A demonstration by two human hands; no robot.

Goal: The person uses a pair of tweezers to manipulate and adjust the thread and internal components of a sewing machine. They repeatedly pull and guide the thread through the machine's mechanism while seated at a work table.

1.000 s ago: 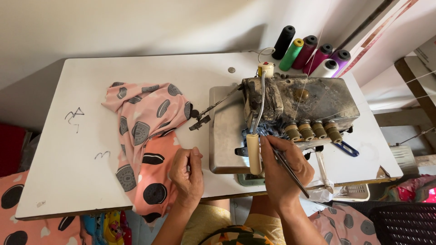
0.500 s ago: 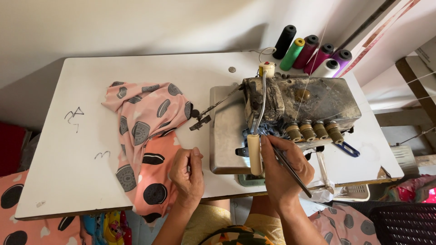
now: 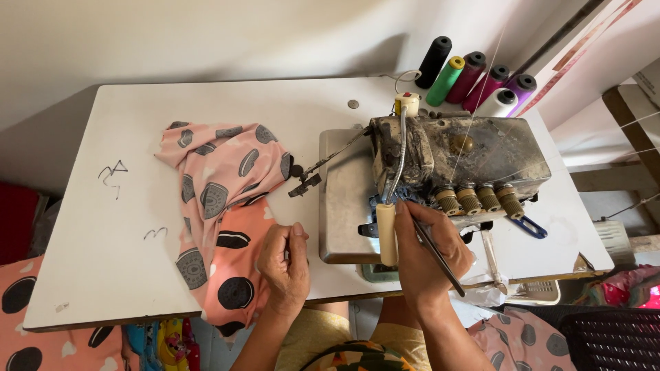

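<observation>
Nothing has shifted: right hand (image 3: 425, 257) still grips tweezers (image 3: 437, 255) at the overlock machine (image 3: 454, 154); left hand (image 3: 285, 264), loosely curled, rests beside pink fabric (image 3: 223, 206).

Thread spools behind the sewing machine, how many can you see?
6. The thread spools stand in a row at the table's back right: black, green, maroon, magenta, white, purple. More may be hidden behind.
</observation>
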